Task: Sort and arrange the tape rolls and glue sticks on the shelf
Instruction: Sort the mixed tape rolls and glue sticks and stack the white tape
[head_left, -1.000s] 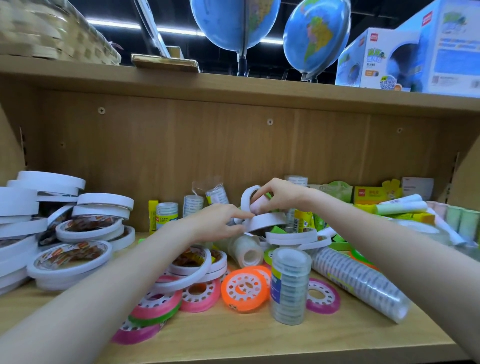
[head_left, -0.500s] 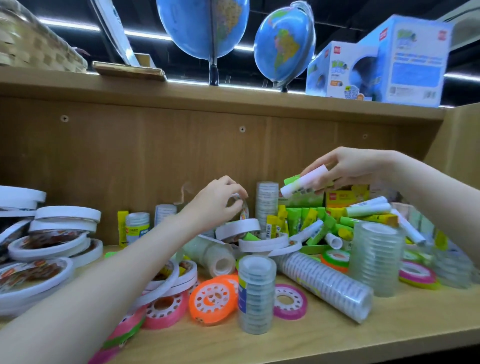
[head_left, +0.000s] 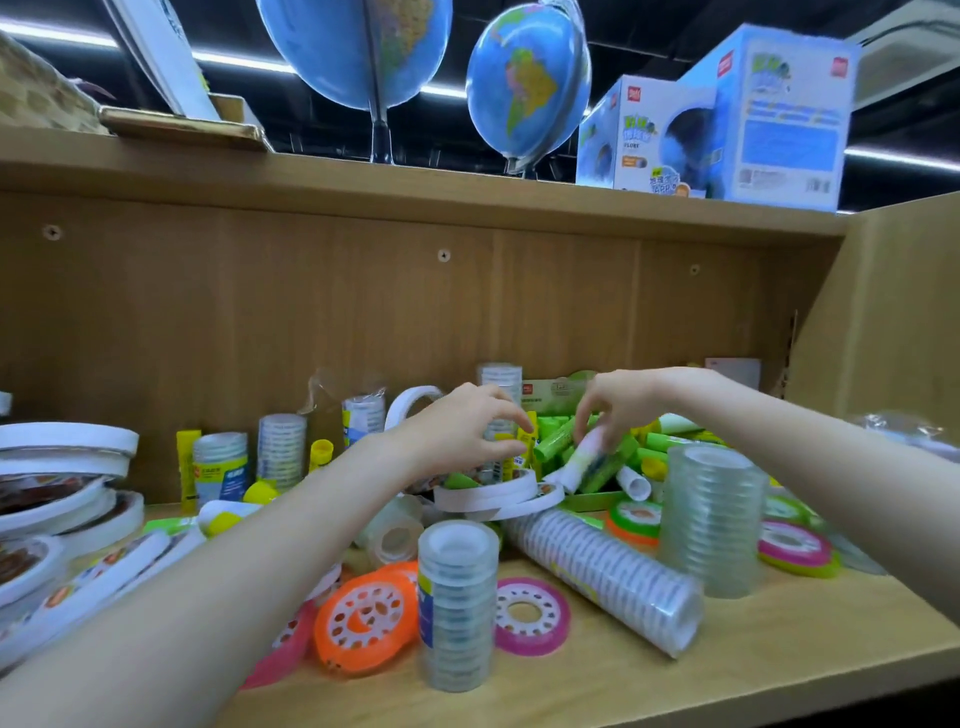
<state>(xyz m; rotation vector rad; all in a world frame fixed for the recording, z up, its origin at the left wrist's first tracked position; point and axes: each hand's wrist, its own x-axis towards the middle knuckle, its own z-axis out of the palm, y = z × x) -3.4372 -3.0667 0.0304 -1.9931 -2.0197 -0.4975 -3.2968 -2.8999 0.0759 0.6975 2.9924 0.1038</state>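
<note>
My right hand reaches down from the right and pinches a white glue stick with a green end, lowered onto a pile of green glue sticks at the back of the shelf. My left hand is just left of it, fingers curled beside a yellow glue stick and a narrow clear tape stack; whether it holds either is hidden. White tape rolls lie flat below both hands.
Wide white tape rolls are stacked at the left. In front stand a clear tape stack, a taller clear stack, a lying tape sleeve, an orange roll and pink rolls. Globes stand on the shelf above.
My right hand has come down from above with the white glue stick onto the green pile. My left hand moved right, next to the yellow glue stick.
</note>
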